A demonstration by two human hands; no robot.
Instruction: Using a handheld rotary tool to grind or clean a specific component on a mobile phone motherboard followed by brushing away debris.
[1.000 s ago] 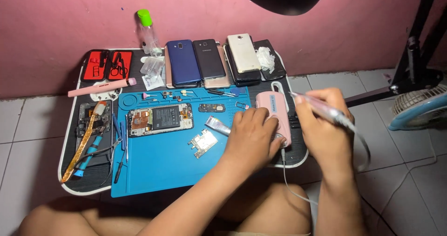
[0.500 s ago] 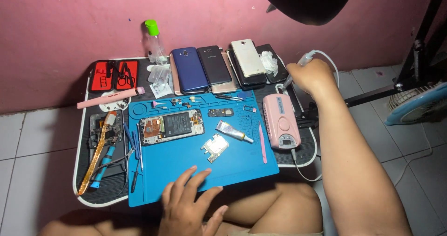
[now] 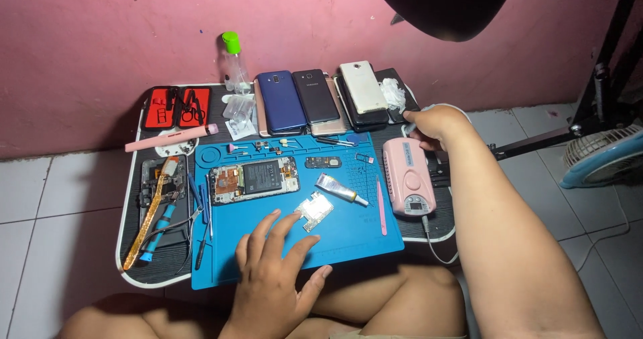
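My left hand (image 3: 274, 275) lies open, fingers spread, on the front of the blue work mat (image 3: 355, 238). Its fingertips are just short of a small circuit board (image 3: 313, 210). Behind the board lies an opened phone (image 3: 253, 178) with its battery showing, and a small glue tube (image 3: 340, 190) to the right. My right hand (image 3: 435, 123) reaches to the table's back right corner, curled at the top of a pink powered unit (image 3: 408, 177). A white cord loops by that hand; what the fingers hold is hidden.
Several phones (image 3: 308, 98) lie in a row at the back, beside a green-capped bottle (image 3: 233, 61) and a red tool case (image 3: 179, 107). Pink tweezers (image 3: 380, 208) lie on the mat. A toothbrush (image 3: 151, 212) and pliers lie at left. A fan (image 3: 603, 155) stands at right, a dark lampshade (image 3: 442, 4) overhead.
My right hand carried the corded pen tool from the front right to the back right corner. My left hand drew back from the mat's middle to its front edge and opened flat.
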